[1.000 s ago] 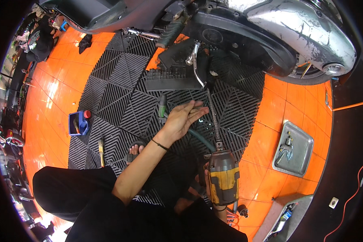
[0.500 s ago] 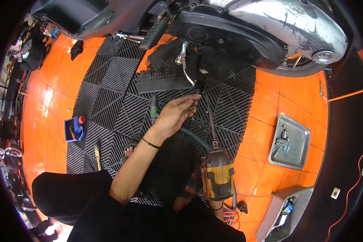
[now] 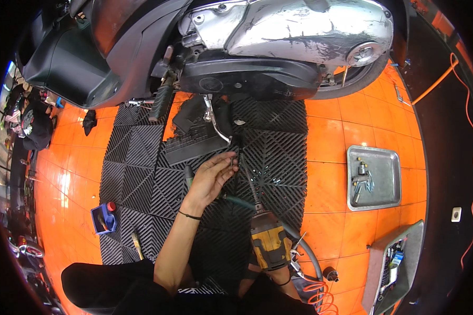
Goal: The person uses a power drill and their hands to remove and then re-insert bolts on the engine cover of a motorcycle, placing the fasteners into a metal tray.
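My left hand point(image 3: 211, 179) is raised over the black mat, thumb and fingertips pinched together. Something small and dark shows between the fingertips, too small to name. My right hand point(image 3: 279, 276), mostly hidden under the tool, grips a yellow and black impact wrench point(image 3: 269, 242). From its nose a long thin extension bar point(image 3: 250, 181) points away from me, its far end close beside my left fingertips. Just beyond them, the scooter's metal kickstarter lever point(image 3: 217, 124) hangs down below the dark cover point(image 3: 247, 79).
A scooter with a scuffed silver engine cover point(image 3: 310, 31) stands across the far side. On the orange floor at right are a metal tray point(image 3: 389, 198) with small parts and a grey bin point(image 3: 374, 268). A blue container point(image 3: 98, 220) and brush point(image 3: 137, 245) lie left. A hose point(image 3: 314, 258) runs near the wrench.
My view has tilted up and shifted, showing more of the scooter. The wrench's nose leans further left, and my left hand remains pinched near the bar's end.
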Demonstrator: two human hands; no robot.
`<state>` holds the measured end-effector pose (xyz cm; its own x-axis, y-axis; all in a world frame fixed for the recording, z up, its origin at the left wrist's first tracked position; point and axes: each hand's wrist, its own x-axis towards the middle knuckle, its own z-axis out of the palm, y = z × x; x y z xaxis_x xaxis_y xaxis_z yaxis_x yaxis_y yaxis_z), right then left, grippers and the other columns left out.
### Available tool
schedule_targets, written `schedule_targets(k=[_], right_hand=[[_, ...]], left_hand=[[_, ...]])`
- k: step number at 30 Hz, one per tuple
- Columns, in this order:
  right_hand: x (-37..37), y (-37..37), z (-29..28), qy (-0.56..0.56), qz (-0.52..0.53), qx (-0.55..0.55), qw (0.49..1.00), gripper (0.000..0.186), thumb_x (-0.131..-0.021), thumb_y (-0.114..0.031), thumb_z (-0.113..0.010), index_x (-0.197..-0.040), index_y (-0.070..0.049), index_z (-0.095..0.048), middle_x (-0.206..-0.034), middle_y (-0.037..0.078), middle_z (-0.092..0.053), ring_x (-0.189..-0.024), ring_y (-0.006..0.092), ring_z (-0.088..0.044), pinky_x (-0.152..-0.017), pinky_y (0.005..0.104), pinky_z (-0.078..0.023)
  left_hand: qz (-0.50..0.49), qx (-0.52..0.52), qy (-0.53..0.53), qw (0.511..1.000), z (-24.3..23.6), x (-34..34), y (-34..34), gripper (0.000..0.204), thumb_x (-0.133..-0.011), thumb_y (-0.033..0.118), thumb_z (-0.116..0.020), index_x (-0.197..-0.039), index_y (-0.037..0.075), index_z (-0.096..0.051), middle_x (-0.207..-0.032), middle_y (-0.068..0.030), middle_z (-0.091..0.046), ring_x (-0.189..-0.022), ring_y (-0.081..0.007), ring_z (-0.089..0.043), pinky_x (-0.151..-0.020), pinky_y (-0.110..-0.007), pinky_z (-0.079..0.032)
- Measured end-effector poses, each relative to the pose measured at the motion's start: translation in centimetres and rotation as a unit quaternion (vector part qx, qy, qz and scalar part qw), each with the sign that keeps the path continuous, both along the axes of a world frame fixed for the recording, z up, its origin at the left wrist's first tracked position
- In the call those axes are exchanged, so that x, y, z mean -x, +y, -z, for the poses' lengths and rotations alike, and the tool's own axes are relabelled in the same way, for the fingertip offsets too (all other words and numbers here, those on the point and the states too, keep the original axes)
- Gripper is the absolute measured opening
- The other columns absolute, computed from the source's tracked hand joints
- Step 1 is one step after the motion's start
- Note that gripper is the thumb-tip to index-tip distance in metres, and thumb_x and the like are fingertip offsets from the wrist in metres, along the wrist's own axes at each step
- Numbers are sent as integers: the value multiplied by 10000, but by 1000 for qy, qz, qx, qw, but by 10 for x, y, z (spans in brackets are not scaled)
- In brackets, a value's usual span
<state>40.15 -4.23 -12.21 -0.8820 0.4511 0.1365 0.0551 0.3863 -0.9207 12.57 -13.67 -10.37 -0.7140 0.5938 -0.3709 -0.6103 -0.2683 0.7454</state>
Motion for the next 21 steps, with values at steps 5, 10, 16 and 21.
schedule_targets(k=[5, 10, 16, 21], right_hand=[[-1, -4, 1, 2, -8, 5, 1000, 636, -785, -142, -776, -1347, 50, -548, -1263, 194, -653, -1005, 299, -712, -828, 350, -569], [-2, -6, 0, -2, -28, 2, 1000, 634, -789, -143, -774, -1348, 49, -547, -1263, 194, -653, -1006, 298, -712, -826, 350, -571], [1, -5, -2, -11, -43, -1, 999, 630, -793, -144, -772, -1349, 48, -547, -1264, 194, -654, -1006, 297, -713, -823, 349, -572], [3, -4, -4, -18, -47, -10, 999, 627, -796, -145, -770, -1350, 47, -546, -1264, 194, -654, -1006, 295, -714, -820, 348, -573]], left_hand=[[7, -42, -7, 999, -5, 3, -2, 332, -1012, 87, -588, -1300, -75, -572, -1118, -141, -670, -994, -190, -670, -918, -276, -560], [-6, 50, 31, 998, -8, -4, 0, 330, -994, 88, -619, -1279, -78, -601, -1119, -133, -687, -945, -156, -659, -837, -238, -545], [14, 112, 118, 987, -2, 6, -7, 296, -986, 106, -649, -1232, -60, -645, -1020, -95, -705, -875, -78, -588, -743, -203, -475], [-59, 41, 93, 993, -7, 5, -3, 268, -971, 93, -667, -1193, -54, -644, -994, -87, -695, -862, -111, -661, -765, -221, -537]])
